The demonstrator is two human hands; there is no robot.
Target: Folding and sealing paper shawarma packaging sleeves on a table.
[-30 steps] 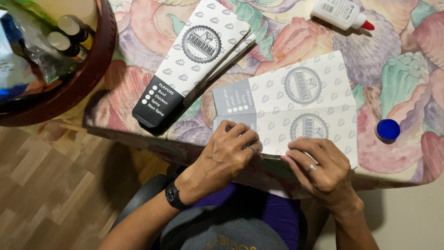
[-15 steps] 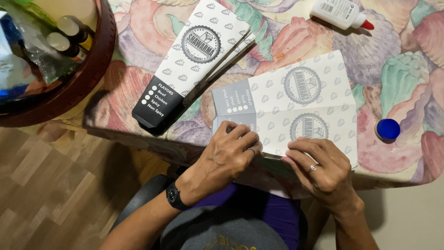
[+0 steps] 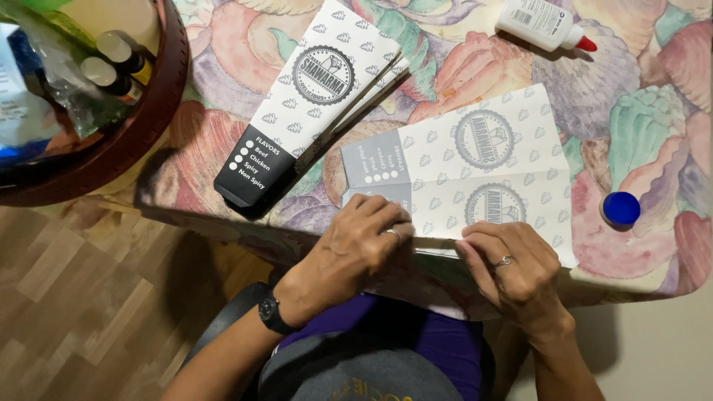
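Pressing printed paper sheet [image 3: 475,178], left hand [image 3: 356,249] and right hand [image 3: 512,271] flat, near edge hidden, gripping nothing.

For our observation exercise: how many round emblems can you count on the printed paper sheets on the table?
3. One on the folded stack at upper left; two on the flat sheet and under both hands. Folds or stacked sheets may hide more.

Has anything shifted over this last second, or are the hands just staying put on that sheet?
Almost nothing changed. The left hand and right hand stay pressed on the near edge of the flat printed sheet. The stacked sleeves, glue bottle and blue cap lie as before.
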